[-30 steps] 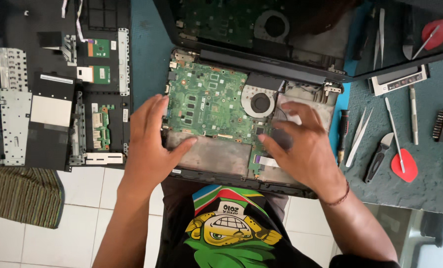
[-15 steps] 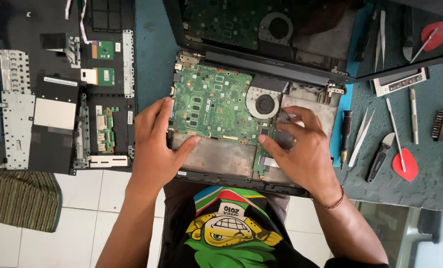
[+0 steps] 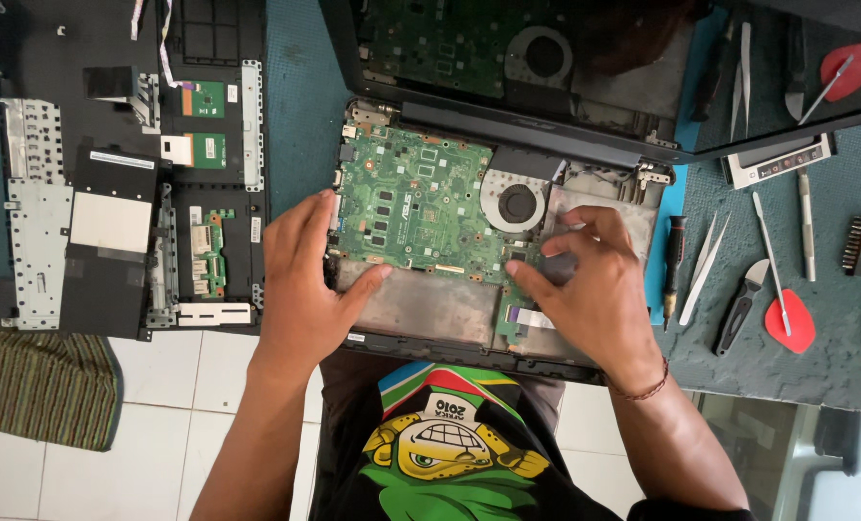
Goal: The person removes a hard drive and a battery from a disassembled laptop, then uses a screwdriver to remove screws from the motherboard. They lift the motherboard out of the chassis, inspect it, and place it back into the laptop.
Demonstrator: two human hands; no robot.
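Note:
An opened laptop base (image 3: 421, 342) lies in front of me with its green motherboard (image 3: 416, 207) and round cooling fan (image 3: 515, 203) exposed. My left hand (image 3: 305, 275) rests on the left edge of the base, fingers against the board's side and thumb on the bare metal below it. My right hand (image 3: 585, 285) presses on the lower right part of the base, fingertips at a small dark part next to a white ribbon cable (image 3: 527, 316). The laptop's screen lid (image 3: 546, 87) stands open behind the base.
A removed black keyboard cover (image 3: 131, 174) with small green boards lies at the left. Tweezers (image 3: 706, 265), a black screwdriver (image 3: 674, 260), pliers (image 3: 739, 309), red pry picks (image 3: 791, 323) and a bit holder (image 3: 855, 246) sit on the mat at the right. A striped cloth (image 3: 40, 386) lies on the tiled floor.
My right hand has shifted slightly left and down over the lower right of the base. The left hand stays on the left edge. The view has moved a little.

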